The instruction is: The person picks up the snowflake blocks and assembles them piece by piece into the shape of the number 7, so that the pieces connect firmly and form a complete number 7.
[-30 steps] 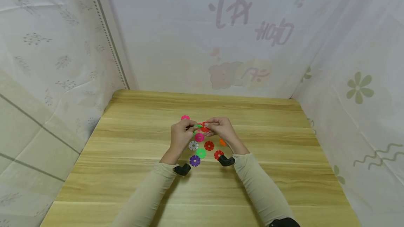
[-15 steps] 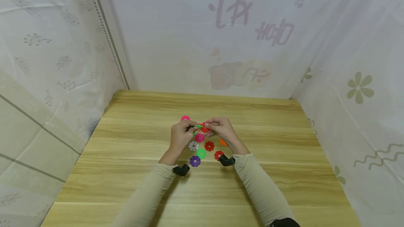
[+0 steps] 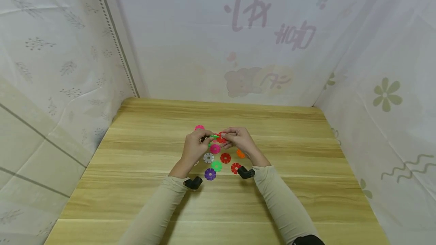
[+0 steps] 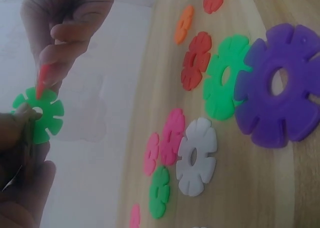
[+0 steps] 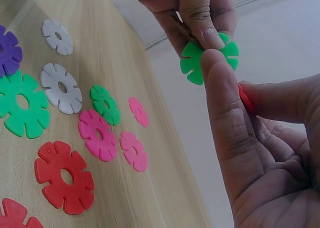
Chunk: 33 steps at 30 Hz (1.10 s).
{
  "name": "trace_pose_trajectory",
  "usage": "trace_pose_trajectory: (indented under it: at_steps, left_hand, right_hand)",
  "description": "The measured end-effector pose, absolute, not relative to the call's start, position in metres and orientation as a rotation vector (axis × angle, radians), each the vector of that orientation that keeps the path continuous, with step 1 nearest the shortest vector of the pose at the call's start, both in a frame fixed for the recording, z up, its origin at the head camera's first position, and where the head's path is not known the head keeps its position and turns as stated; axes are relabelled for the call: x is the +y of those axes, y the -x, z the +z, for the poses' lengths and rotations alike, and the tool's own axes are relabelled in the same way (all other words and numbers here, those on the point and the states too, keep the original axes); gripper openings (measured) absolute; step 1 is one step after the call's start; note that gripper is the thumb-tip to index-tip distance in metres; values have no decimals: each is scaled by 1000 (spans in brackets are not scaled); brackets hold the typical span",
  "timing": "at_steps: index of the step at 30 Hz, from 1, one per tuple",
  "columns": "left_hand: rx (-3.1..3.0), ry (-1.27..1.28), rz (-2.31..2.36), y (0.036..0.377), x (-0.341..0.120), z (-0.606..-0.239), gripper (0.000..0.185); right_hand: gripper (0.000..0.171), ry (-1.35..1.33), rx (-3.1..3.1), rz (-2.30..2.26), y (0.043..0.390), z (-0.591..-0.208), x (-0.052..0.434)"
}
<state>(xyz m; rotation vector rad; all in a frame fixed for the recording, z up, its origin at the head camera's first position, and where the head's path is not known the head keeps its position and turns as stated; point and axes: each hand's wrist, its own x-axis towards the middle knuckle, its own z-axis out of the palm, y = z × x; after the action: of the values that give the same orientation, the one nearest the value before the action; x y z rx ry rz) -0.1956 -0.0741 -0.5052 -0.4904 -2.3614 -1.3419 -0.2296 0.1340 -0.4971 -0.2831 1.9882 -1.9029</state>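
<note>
A light wooden table point(image 3: 143, 195) stands inside a booth of pale printed cloth point(image 3: 61, 48). Above the middle of the table, the person's two hands meet, raised off the surface. The left hand point(image 3: 195, 147) pinches a green notched disc point(image 4: 38, 114) between thumb and fingertips, holding it upright. The right hand point(image 3: 240, 139) pinches a red disc point(image 5: 245, 99) between thumb and forefinger, its edge touching the green disc's rim; whether the two are slotted together is hard to tell, as the fingers hide the join.

On the table just below the hands lie loose flower-shaped discs, flat and mostly apart: a purple disc point(image 3: 210, 174) nearest the person, a green one point(image 3: 216, 166) beside it, a white one point(image 3: 208, 158), two red ones point(image 3: 225, 158), a pink one point(image 3: 215, 149) and an orange one point(image 3: 240, 153). Both forearms wear beige sleeves point(image 3: 282, 199).
</note>
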Motion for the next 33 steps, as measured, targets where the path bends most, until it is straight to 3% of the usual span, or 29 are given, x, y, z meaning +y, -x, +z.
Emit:
trace_pose_trajectory:
  at_steps: [17, 33]
  left_hand:
    - [-2271, 690, -1207, 201, -76, -503, 7]
    - [-2354, 673, -1170, 200, -80, -498, 8]
  right_hand:
    - [28, 339, 1993, -1909, 231, -496, 135]
    - [39, 381, 1983, -1869, 231, -499, 142]
